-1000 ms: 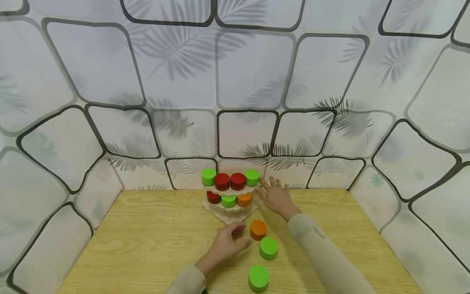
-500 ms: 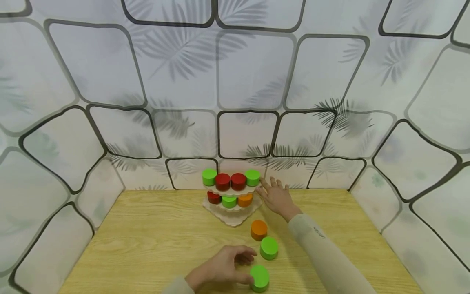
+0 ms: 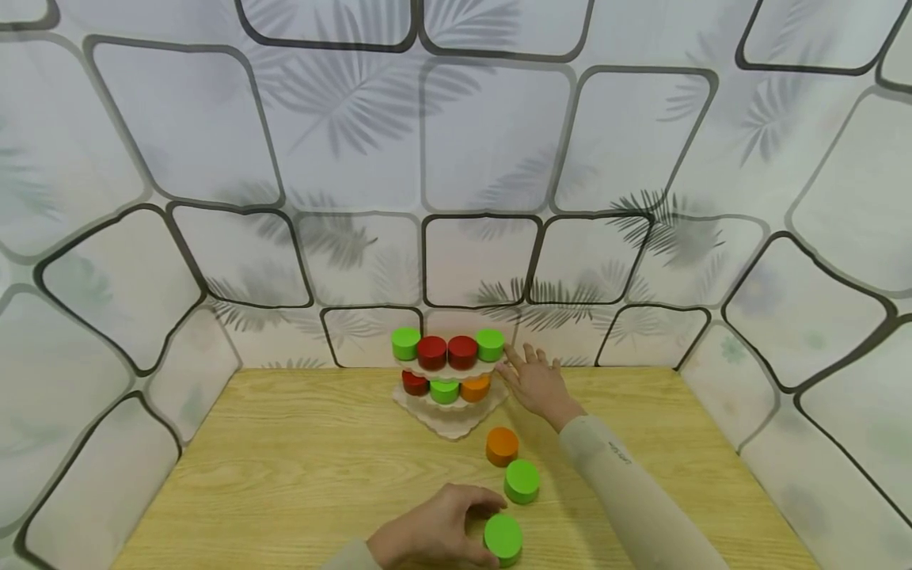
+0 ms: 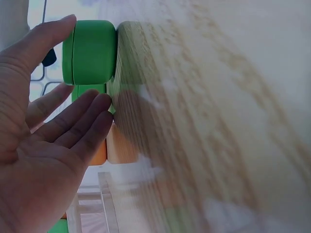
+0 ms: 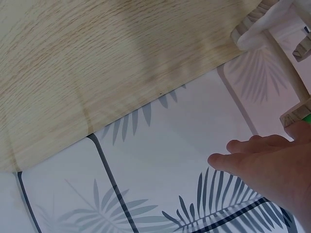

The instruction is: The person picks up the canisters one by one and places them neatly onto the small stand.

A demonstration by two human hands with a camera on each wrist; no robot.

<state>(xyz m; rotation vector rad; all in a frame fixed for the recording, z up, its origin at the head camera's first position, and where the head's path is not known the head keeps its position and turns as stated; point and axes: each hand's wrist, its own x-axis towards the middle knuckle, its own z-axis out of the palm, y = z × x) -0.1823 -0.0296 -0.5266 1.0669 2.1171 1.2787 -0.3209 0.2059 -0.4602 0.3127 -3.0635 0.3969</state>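
Observation:
My left hand [image 3: 445, 522] is around the nearest round green tub [image 3: 503, 538], which stands on the table. In the left wrist view, the thumb lies at the edge of this green tub [image 4: 92, 52], while the other fingers are extended, with no clear grip visible. My right hand [image 3: 536, 383] has spread fingers beside the right edge of a pale tiered stand [image 3: 450, 424]; its fingertips appear to touch the stand. On the upper tier sit two red tubs [image 3: 461, 353] between two green tubs [image 3: 406, 343]. Lower down are a red [image 3: 415, 383], a green and an orange one.
Beyond the left hand, another green tub [image 3: 522, 481] and an orange tub [image 3: 502, 446] stand in a loose row toward the stand. The wooden table [image 3: 285, 475] meets a patterned fabric wall [image 3: 484, 134] at the back and both sides.
My left hand has moved from beside the orange tub toward me, down to the nearest green tub, and its thumb and fingers have come around it. The right hand stays at the stand.

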